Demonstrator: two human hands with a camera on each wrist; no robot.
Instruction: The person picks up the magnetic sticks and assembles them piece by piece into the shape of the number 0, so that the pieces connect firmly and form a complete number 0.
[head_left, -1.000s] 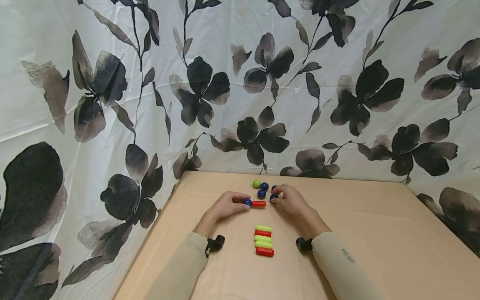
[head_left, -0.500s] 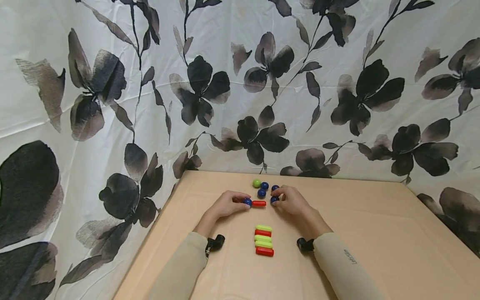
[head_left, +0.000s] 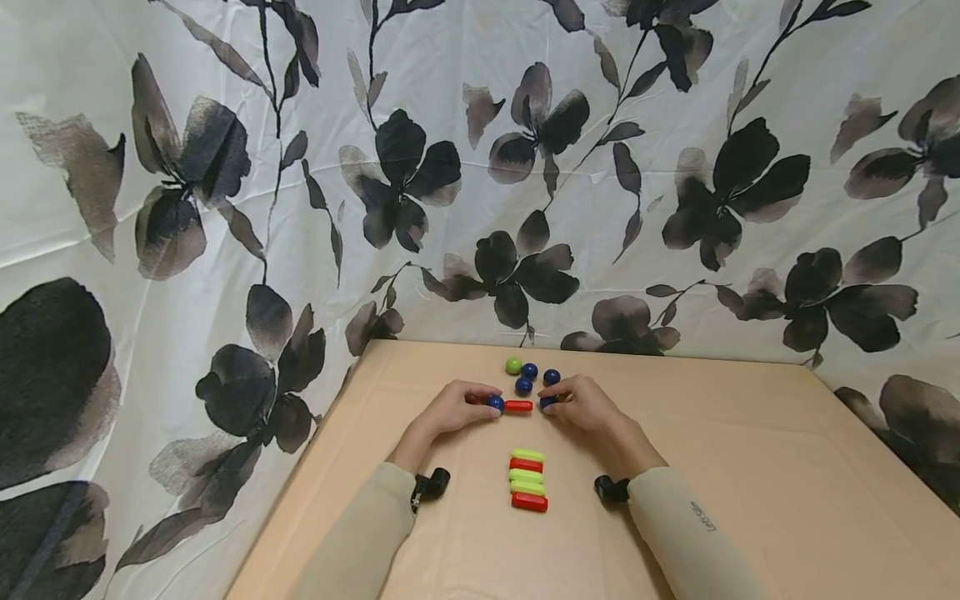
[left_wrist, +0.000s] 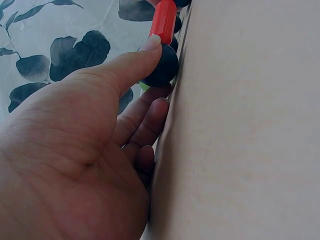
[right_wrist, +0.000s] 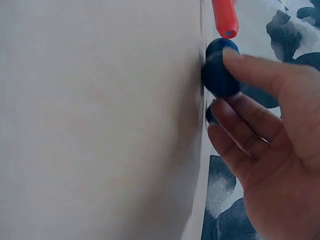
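My left hand (head_left: 456, 408) pinches a blue ball (head_left: 495, 403) between thumb and fingers. A red rod (head_left: 518, 407) sticks out from that ball to the right. In the left wrist view, the thumb lies against the ball (left_wrist: 162, 67) where the red rod (left_wrist: 163, 22) meets it. My right hand (head_left: 587, 406) pinches another blue ball (right_wrist: 220, 75), just right of the rod's free end. The right wrist view shows a small gap between this ball and the rod's end (right_wrist: 228, 33), which has a grey metallic dot. Fingers partly hide both balls.
Beyond the hands lie a green ball (head_left: 513, 366) and several blue balls (head_left: 523, 386); one blue ball (head_left: 552, 377) sits by my right fingertips. Nearer me, red and yellow-green rods (head_left: 528, 481) lie in a stack-like row on the table (head_left: 735, 467). A floral curtain (head_left: 450, 183) hangs behind.
My right hand has drawn its blue ball slightly toward me, away from the blue ball behind it, which shows more fully now. The left hand and the red rod have stayed nearly still.
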